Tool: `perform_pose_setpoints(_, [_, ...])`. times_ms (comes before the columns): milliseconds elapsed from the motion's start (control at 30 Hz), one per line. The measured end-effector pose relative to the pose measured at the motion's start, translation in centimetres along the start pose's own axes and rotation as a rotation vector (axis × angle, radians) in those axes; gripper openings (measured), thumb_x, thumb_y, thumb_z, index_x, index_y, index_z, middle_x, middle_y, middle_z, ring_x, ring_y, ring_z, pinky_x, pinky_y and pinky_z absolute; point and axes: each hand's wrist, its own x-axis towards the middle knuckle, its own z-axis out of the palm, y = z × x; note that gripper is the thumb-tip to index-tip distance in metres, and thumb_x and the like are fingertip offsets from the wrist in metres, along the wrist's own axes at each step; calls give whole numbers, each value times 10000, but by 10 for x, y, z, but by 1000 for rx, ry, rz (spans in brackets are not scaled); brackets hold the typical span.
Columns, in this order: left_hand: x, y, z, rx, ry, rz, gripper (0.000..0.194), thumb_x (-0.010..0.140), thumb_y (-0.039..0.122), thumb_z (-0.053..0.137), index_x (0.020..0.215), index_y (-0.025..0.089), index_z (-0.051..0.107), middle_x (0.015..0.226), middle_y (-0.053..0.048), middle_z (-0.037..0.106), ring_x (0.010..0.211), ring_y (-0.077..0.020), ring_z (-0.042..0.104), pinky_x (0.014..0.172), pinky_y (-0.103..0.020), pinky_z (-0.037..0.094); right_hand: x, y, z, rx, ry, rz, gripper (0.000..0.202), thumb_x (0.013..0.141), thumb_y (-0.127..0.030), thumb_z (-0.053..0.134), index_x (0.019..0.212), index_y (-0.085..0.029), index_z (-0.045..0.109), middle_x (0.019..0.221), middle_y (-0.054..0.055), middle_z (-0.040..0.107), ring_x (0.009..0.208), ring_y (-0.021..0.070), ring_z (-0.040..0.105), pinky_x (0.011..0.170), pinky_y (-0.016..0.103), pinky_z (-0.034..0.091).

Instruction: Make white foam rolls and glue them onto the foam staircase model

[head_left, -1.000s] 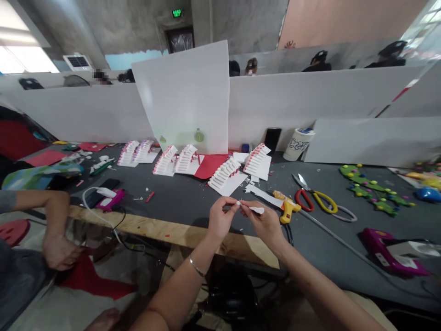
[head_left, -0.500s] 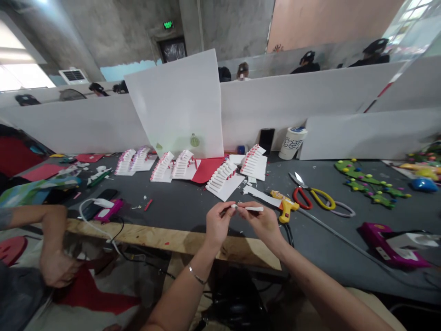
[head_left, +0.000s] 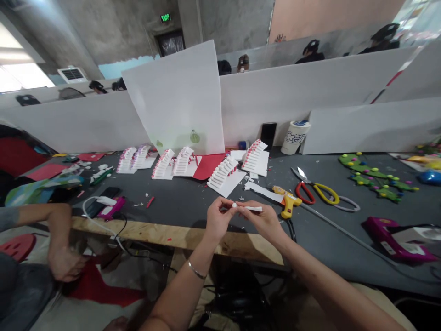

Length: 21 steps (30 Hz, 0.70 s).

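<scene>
My left hand and my right hand meet fingertip to fingertip above the table's front edge. Between them is a small white strip, partly rolled; its rounded end shows at the left fingertips and its flat tail sticks out past the right fingers. Both hands pinch it. Just beyond them stands a white stepped paper piece with rolled white steps. To the right of my hands lies a yellow glue gun, near a white paper strip.
Scissors with red and yellow handles lie right. Behind are a white cup, a phone and more stepped pieces. A purple power strip sits far right. Another person's hand is at left.
The strip's end at my left fingertips has turned and now shows as a round white tip. My hands stay together in nearly the same place. The view has shifted slightly.
</scene>
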Motion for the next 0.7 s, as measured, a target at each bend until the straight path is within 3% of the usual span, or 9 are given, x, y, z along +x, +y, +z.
perform_pose_setpoints(200, [1,1,-5,40,-47,28,235,735,353,718,863,157,711,811,-54,717,723,-160,651,688,-271,529,1,0,0,84,-46,57,346,767,-477,667,936,-190,762,718,51,721,635,170,638,577,282,518])
perform_pose_setpoints(500, [-2,3,1,91,-11,72,165,732,313,732,788,163,692,768,-39,698,688,-144,650,665,-253,535,2,0,-2,-6,88,105,344,741,-494,692,794,-159,753,650,55,701,562,155,591,515,260,467])
perform_pose_setpoints(700, [-2,6,3,58,-28,0,222,703,345,747,732,158,631,694,-5,647,623,-119,598,614,-233,500,-1,-4,-3,-29,50,9,307,767,-482,678,803,-185,748,735,54,712,634,164,612,574,268,477])
